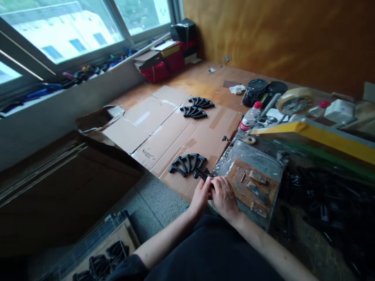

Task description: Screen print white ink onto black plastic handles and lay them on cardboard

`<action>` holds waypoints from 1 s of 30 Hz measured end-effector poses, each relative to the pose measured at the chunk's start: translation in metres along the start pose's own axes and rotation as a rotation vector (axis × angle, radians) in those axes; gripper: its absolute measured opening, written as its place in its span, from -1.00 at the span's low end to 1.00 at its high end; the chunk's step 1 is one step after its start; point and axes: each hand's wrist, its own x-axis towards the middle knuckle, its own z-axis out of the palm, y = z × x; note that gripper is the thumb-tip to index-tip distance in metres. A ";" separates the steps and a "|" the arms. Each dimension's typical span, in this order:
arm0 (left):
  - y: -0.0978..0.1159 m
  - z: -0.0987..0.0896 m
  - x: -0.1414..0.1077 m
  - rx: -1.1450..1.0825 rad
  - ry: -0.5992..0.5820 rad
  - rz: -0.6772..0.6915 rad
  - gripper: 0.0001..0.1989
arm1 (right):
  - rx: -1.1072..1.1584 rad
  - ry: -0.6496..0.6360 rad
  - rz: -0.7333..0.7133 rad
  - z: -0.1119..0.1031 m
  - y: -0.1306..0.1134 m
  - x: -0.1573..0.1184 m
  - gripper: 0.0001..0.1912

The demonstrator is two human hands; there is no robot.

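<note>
Both hands meet low in the middle of the view, around a small black part (201,174) that sticks out past the fingertips. My left hand (200,197) is closed on it, thumb on top. My right hand (224,195) is closed against its near end, fingers curled. Just beyond, a fan-shaped row of black curved pieces (187,164) lies on the flattened cardboard (166,136). Farther back on the cardboard are two more black fans (193,112). To the right of my right hand is a worn wooden board (252,187) with small blocks fixed on it.
A bottle with a red cap (249,117), a tape roll (294,100) and black containers (254,91) stand at the back right. Beside them runs a yellow-edged bar (322,136). Dark parts (325,207) are heaped at the right. An open carton (96,121) is at the left.
</note>
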 end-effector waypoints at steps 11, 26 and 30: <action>-0.038 -0.141 0.059 0.401 0.370 -0.206 -0.48 | 0.006 -0.250 -0.121 0.057 0.034 0.076 -0.74; -0.020 -0.152 0.084 0.503 0.313 -0.235 -0.55 | -0.200 -0.549 -0.134 0.093 0.034 0.100 -0.55; -0.015 -0.154 0.085 0.495 0.318 -0.236 -0.57 | -0.222 -0.577 -0.121 0.093 0.034 0.103 -0.54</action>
